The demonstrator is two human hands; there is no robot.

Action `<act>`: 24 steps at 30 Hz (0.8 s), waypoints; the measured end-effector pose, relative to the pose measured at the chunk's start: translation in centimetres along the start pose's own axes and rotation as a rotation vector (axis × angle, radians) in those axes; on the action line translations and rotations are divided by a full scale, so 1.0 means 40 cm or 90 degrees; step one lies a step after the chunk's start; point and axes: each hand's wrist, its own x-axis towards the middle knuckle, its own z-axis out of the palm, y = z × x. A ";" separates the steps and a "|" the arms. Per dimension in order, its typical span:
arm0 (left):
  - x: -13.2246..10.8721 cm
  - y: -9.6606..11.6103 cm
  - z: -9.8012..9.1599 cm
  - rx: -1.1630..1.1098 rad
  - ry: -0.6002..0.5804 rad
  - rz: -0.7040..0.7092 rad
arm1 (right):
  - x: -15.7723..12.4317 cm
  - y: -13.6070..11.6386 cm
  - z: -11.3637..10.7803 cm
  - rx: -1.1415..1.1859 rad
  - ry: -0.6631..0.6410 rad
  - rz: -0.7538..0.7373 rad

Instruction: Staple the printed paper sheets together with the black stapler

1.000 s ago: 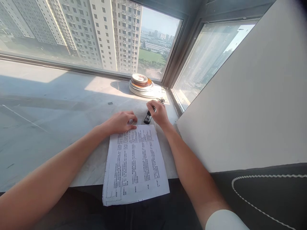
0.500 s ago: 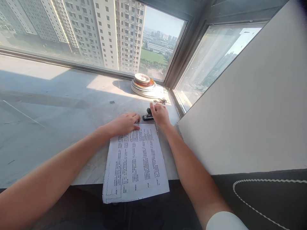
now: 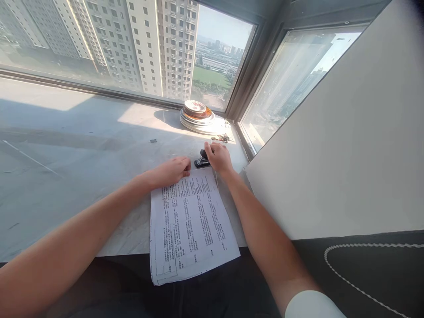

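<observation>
Black stapler point(image 3: 200, 163) just beyond the printed sheet's point(image 3: 192, 225) far edge, right hand point(image 3: 218, 157) wrapped round its rear part. Left hand point(image 3: 177, 170) curled over the sheet's far-left corner; cannot tell if pinching. Est.: stapler stiff, modest weight, grip mid-body; paper light, limp, creasable, hold near edges.

The left hand point(image 3: 175, 171) holds the far left corner of a printed sheet point(image 3: 195, 221), which spreads below both hands and overhangs the pale sill point(image 3: 99, 168). Just beside its fingertips sits a black stapler point(image 3: 202, 162), gripped by the right hand point(image 3: 218, 158). Beyond the right hand lie small dark items point(image 3: 223, 138) and, farther, stacked round plates point(image 3: 198, 126) near the window point(image 3: 212, 57).
</observation>
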 end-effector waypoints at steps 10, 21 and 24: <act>0.007 0.000 -0.008 -0.059 0.060 -0.008 | -0.007 -0.010 -0.009 0.011 -0.026 -0.029; 0.008 -0.002 -0.018 -0.024 0.082 -0.027 | -0.017 -0.038 -0.022 -0.021 -0.065 -0.063; 0.008 -0.009 -0.028 0.016 0.093 -0.038 | -0.015 -0.028 -0.021 -0.056 -0.049 -0.013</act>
